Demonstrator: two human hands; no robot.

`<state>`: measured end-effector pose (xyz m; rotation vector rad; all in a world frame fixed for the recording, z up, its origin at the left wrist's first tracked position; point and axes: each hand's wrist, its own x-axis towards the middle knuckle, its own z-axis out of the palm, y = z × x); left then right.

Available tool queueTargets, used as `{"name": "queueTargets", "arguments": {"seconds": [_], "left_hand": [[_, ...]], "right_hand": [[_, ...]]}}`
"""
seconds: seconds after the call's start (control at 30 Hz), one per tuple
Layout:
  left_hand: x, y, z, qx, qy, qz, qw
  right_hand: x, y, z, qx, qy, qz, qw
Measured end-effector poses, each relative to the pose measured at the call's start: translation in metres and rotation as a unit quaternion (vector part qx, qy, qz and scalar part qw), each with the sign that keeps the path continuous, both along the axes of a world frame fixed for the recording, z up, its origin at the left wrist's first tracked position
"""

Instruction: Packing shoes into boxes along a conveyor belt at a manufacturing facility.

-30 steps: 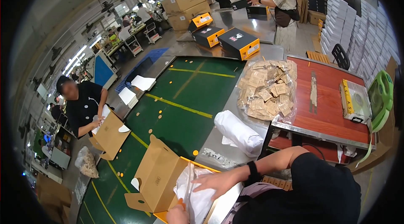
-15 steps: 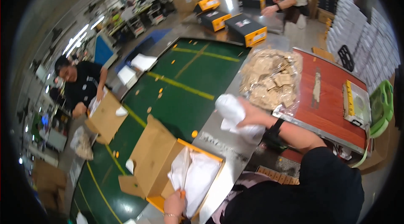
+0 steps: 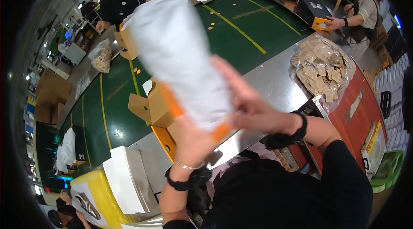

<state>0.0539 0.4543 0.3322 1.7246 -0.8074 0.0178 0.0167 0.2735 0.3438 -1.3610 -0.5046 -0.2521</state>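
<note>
A long white paper-wrapped bundle [image 3: 176, 52], blurred and close to the camera, is held up between my hands. My left hand [image 3: 193, 140] grips its lower end, fingers partly hidden and smeared. On its right side, my right hand [image 3: 245, 100] is closed around the lower part, with a finger stretched up along the paper. Behind and below stands an open cardboard box [image 3: 162, 143] with orange outer sides and raised brown flaps. Most of its inside is hidden by the bundle and my hands.
A green conveyor belt [image 3: 116, 112] with yellow lines runs beyond the metal edge. To the right, a clear bag of brown packets [image 3: 322, 69] lies beside a red-brown tabletop [image 3: 357, 104]. White paper sheets [image 3: 129, 177] are stacked at lower left. Co-workers stand across the belt and far right, one touching a black-and-orange box [image 3: 312, 11].
My right hand has brought the white bundle leftward and up close to the camera. My left hand has left the box and now holds the bundle too. The view has swung.
</note>
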Motion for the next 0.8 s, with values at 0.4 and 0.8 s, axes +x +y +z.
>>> {"name": "queueTargets", "arguments": {"seconds": [0.4, 0.8], "left_hand": [[0.049, 0.058, -0.020, 0.582, -0.331, -0.061, 0.740], [0.043, 0.079, -0.037, 0.359, 0.094, -0.043, 0.928]], "right_hand": [[0.024, 0.033, -0.143, -0.553, -0.121, -0.048, 0.823], [-0.059, -0.184, -0.133, -0.382, -0.010, -0.360, 0.851]]}}
